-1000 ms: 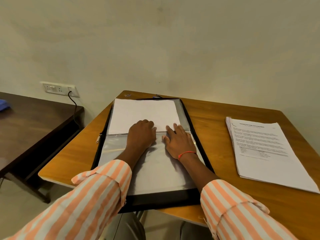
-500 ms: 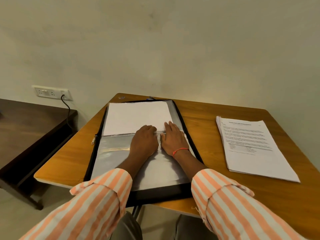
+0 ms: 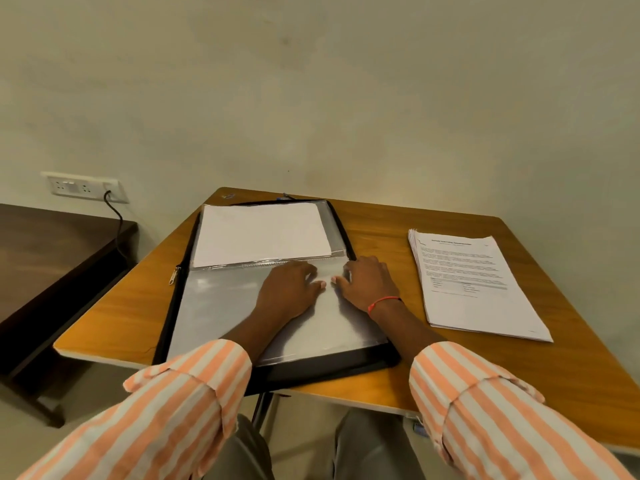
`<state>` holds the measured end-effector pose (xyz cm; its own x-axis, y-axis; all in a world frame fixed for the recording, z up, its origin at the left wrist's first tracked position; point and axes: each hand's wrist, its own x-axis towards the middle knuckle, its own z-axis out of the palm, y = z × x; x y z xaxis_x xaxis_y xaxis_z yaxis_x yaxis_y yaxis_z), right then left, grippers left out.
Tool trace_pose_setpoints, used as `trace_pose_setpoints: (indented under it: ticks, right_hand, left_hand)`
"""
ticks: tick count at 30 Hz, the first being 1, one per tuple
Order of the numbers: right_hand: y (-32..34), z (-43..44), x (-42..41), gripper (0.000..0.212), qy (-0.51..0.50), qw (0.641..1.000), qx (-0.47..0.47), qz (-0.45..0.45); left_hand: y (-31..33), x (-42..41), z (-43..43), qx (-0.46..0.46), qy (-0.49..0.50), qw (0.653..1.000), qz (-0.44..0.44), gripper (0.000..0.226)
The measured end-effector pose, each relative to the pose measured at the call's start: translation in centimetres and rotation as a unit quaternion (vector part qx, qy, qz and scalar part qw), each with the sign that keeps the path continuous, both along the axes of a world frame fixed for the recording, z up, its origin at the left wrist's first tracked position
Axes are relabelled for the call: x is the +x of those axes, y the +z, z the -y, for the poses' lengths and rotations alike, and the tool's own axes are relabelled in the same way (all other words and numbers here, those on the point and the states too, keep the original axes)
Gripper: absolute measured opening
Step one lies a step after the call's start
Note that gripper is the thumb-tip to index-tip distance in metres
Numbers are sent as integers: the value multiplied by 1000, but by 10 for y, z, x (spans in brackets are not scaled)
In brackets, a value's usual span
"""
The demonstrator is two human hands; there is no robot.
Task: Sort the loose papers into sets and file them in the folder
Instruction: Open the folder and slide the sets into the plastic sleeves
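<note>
Our left hand (image 3: 287, 289) and right hand (image 3: 367, 284) rest on the folder's (image 3: 329, 374) clear sleeve (image 3: 221, 306), fingers bent; we cannot tell any pinch; papers (image 3: 474, 282) lie right of the folder, bare desk (image 3: 381, 230) between.

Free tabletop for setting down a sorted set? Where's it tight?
Widest bare patch: table near right corner, in front of the paper stack. Also a strip between the folder and that stack, and another left of the folder. Crowded: the folder's middle, where left hand and right hand rest on the clear sleeve.
</note>
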<state>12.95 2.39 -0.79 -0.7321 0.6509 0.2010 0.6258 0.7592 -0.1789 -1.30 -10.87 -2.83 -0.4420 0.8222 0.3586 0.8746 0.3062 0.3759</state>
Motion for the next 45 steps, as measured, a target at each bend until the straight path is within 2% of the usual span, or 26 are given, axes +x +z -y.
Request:
trace_pose_setpoints:
  ticks: [3,7,10,13,16,18,24,29,33,36,42,45]
  right_hand:
    - [3,2,4,39,1,999,-37,-12]
    - [8,3,9,38,-62,979,-153,-122]
    - [12,2,11,25,-83,963,-201,-160]
    - [20,-2,14,25,-102,941,-243,-212]
    - [27,-3,16,37,-87,924,-301,-221]
    - [29,-2,15,36,-73,913,-331,-227]
    - [30,0,9,31,-78,925,-323,-186]
    - [34,-2,7,13,-76,873,-404,-261]
    - [36,-8,11,26,-77,844,-470,-246]
    - [35,-13,17,33,-76,848,-476,-223]
    - [39,-17,22,25,-40,904,-386,-179]
    - [39,-12,19,14,-21,886,-400,-231]
  left_hand:
    - [2,-2,2,-7,-1,1000,20,41]
    - [9,0,-2,4,25,999,40,24]
    - [13,0,-6,11,48,998,47,20]
    - [14,-4,-9,29,61,992,111,20]
    - [17,-7,-11,36,62,987,146,22]
    - [19,-9,-12,37,59,985,155,23]
    - [24,-15,-18,29,65,981,182,27]
    - [24,-16,-22,38,67,976,203,27]
    - [23,-18,-24,41,76,974,208,26]
    - [23,-18,-26,32,69,974,215,27]
    - [25,-14,-25,43,65,973,219,28]
    - [25,-13,-25,45,65,971,225,26]
